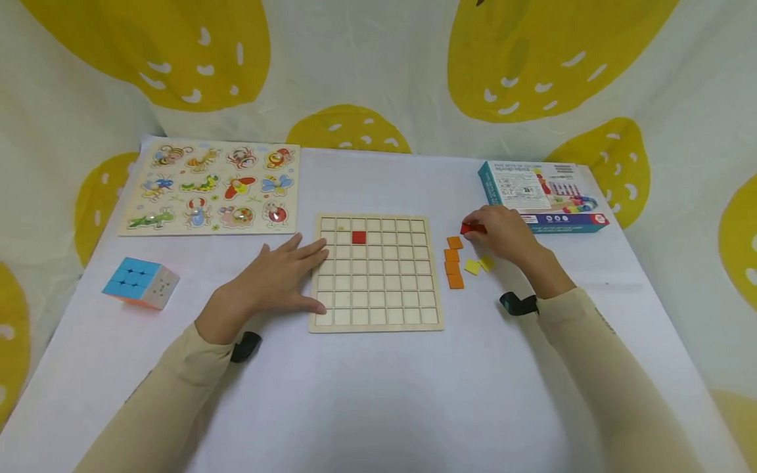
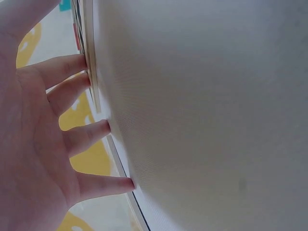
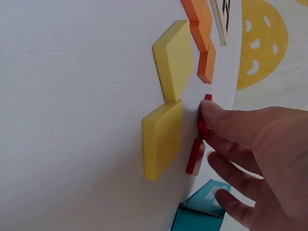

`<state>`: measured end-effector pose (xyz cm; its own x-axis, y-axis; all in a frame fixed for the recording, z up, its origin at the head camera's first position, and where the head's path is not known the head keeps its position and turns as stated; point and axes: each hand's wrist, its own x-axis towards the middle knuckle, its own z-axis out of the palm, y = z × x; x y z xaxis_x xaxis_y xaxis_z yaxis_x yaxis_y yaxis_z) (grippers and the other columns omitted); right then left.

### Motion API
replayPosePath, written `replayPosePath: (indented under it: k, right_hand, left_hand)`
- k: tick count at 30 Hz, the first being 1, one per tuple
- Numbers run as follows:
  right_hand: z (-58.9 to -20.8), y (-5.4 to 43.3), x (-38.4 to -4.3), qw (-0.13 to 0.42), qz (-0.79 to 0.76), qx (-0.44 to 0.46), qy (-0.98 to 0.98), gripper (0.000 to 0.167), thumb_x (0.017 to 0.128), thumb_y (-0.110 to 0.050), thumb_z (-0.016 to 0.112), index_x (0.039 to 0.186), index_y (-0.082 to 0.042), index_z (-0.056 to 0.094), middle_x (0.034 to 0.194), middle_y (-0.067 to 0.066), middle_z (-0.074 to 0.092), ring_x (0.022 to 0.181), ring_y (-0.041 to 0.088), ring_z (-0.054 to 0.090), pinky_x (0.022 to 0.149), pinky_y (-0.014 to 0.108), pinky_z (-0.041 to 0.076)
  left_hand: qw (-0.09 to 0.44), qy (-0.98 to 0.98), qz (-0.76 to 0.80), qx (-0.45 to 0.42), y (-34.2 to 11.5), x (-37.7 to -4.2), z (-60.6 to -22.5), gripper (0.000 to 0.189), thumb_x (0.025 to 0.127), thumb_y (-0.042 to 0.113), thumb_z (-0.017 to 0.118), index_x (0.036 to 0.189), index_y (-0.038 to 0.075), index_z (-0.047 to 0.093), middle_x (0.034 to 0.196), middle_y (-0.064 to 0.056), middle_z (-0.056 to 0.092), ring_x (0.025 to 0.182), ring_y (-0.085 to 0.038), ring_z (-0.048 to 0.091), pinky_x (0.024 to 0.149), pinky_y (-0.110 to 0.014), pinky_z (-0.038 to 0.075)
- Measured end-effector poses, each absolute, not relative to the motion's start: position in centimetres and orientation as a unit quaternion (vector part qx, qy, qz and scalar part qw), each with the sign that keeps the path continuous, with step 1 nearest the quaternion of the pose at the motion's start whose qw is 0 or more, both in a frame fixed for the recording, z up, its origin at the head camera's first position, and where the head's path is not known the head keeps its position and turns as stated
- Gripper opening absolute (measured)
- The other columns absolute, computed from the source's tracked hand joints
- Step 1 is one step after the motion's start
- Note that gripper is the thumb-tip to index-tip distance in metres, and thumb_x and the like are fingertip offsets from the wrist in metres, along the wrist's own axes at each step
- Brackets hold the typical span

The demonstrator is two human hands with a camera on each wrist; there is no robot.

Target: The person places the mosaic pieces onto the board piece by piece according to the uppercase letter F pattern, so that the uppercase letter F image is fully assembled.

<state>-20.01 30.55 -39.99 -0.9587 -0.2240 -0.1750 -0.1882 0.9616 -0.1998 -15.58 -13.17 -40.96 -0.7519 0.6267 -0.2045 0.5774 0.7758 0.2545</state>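
Note:
A square wooden grid board (image 1: 376, 328) lies flat in the middle of the table, with one red tile (image 1: 358, 237) in a cell near its upper left. My left hand (image 1: 269, 279) rests at the board's left edge, fingers spread and thumb on the frame. Right of the board, my right hand (image 1: 503, 231) pinches a red square tile (image 3: 202, 127) between thumb and index finger, at the tabletop. Another red tile (image 3: 195, 157) lies just beside those fingers. Several orange tiles (image 1: 452, 268) form a rough column near the board, and two yellow tiles (image 1: 472, 267) sit close by.
Behind my right hand lies a teal-edged printed box (image 1: 547, 190). An insect peg puzzle (image 1: 209, 187) occupies the back left, and a puzzle cube (image 1: 140, 282) stands left of my left hand. A patterned curtain (image 1: 367, 66) hangs behind the white table (image 1: 378, 401).

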Motion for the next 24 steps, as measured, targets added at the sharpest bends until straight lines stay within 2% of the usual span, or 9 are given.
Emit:
replayPosePath:
  k: [7, 20, 24]
  right_hand:
    - [-39.5, 30.3, -20.5, 0.136, -0.112, -0.078, 0.981, 0.031, 0.094, -0.023, 0.071, 0.118, -0.004, 0.074, 0.107, 0.015, 0.074, 0.096, 0.030, 0.063, 0.093, 0.047, 0.056]
    - [-39.2, 29.8, -20.9, 0.123, -0.124, -0.095, 0.980, 0.030, 0.092, -0.024, 0.073, 0.113, -0.004, 0.077, 0.107, 0.015, 0.076, 0.097, 0.029, 0.064, 0.092, 0.048, 0.057]
    - [-38.8, 29.8, -20.7, 0.112, -0.126, -0.100, 0.981, 0.028, 0.091, -0.024, 0.074, 0.111, -0.005, 0.078, 0.105, 0.014, 0.077, 0.095, 0.028, 0.063, 0.087, 0.045, 0.057]
  left_hand:
    - [0.141, 0.932, 0.094, 0.321, -13.2, -15.5, -40.7, 0.107, 0.075, 0.072, 0.076, 0.159, 0.017, 0.039, 0.170, 0.000, 0.030, 0.156, -0.047, 0.024, 0.105, -0.086, 0.028]
    - [0.147, 0.934, 0.094, 0.313, -13.5, -15.4, -40.6, 0.108, 0.074, 0.073, 0.075, 0.159, 0.017, 0.039, 0.170, 0.001, 0.031, 0.156, -0.046, 0.024, 0.105, -0.086, 0.028]
    - [0.152, 0.932, 0.103, 0.314, -13.2, -15.3, -40.5, 0.107, 0.074, 0.073, 0.075, 0.159, 0.018, 0.038, 0.170, 0.002, 0.030, 0.157, -0.045, 0.023, 0.107, -0.085, 0.026]
